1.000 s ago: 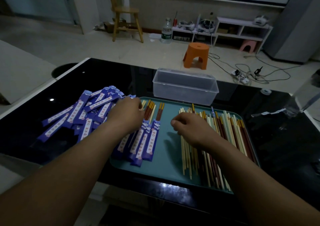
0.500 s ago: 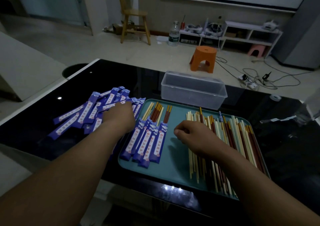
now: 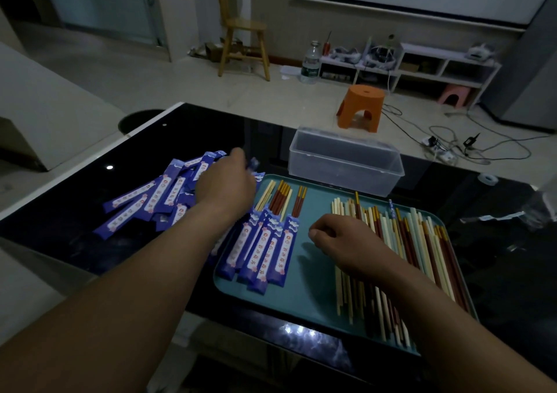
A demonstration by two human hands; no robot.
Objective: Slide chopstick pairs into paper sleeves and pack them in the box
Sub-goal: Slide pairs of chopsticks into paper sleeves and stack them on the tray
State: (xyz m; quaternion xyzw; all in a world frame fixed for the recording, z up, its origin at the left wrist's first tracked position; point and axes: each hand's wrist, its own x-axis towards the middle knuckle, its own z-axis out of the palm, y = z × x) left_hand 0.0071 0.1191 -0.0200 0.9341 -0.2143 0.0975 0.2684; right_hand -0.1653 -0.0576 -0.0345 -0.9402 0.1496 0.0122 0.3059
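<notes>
Left hand (image 3: 226,183) reaches over the loose sleeves (image 3: 156,195) on the tabletop (image 3: 60,236) — its grip is hidden and blurred, so I cannot tell how it stands. Right hand (image 3: 346,242) rests on the bare chopsticks (image 3: 422,242) in the tray (image 3: 310,287), fingers curled — whether round a stick is unclear. Filled sleeves (image 3: 265,251) lie at the tray's left; the box (image 3: 343,169) stands just behind the tray.

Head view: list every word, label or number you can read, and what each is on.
Sleeved pairs on the tray: red characters on a white strip, too blurred to read.
Empty sleeves on the table: same strip, too blurred.
Water bottle: green label, too small.
No readable text elsewhere.
</notes>
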